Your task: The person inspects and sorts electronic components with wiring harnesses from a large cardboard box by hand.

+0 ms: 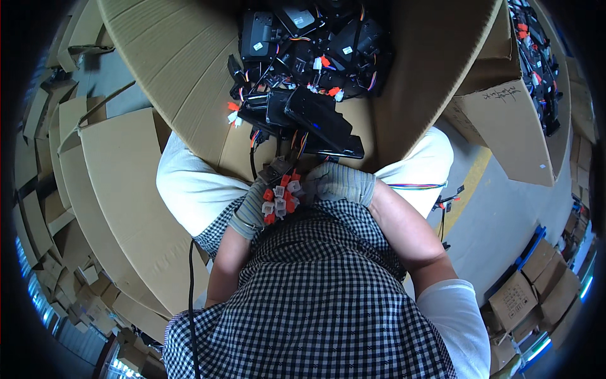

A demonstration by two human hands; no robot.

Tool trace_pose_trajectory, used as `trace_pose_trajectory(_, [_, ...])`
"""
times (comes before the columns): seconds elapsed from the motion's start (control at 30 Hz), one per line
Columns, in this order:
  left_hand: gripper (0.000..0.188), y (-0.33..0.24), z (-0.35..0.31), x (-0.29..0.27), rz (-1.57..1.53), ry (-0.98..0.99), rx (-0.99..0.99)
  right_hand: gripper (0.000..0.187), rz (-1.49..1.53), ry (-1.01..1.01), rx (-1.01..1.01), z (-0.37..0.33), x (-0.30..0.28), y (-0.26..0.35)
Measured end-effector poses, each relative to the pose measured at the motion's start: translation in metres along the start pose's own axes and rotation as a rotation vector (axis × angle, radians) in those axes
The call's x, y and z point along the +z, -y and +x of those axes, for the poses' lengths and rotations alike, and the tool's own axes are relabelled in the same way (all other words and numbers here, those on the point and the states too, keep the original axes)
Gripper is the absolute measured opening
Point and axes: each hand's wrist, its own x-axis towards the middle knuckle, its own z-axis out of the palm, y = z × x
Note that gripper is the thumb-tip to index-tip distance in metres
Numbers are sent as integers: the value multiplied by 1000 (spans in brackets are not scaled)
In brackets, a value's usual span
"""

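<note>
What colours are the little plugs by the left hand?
The plugs are red and white, clearest in the head view.

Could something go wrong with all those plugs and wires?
Maybe. The red and white plugs are bunched at the person's left grip, so one might slip loose. The thin coloured wires run down from the black devices, so a hard tug could strain them. Those devices overlap at angles, so the top one might slide.
</note>
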Motion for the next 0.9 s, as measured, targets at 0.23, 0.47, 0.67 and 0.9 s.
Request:
trace_pose_trajectory(0.23, [39, 2, 4, -18, -106, 137, -36, 18, -3, -66, 91, 4, 0, -4])
trace_pose_trajectory(0.47, [44, 4, 2, -11, -257, 172, -67, 14, -283, -161, -5, 8, 1, 26])
trace_pose_trajectory(0.67, [37, 8, 6, -32, -199, -54, 22, 26, -44, -951, -116, 19, -30, 86])
trace_pose_trajectory(0.9, [25, 1, -2, -15, -263, 55, 133, 24, -111, -458, -60, 2, 19, 45])
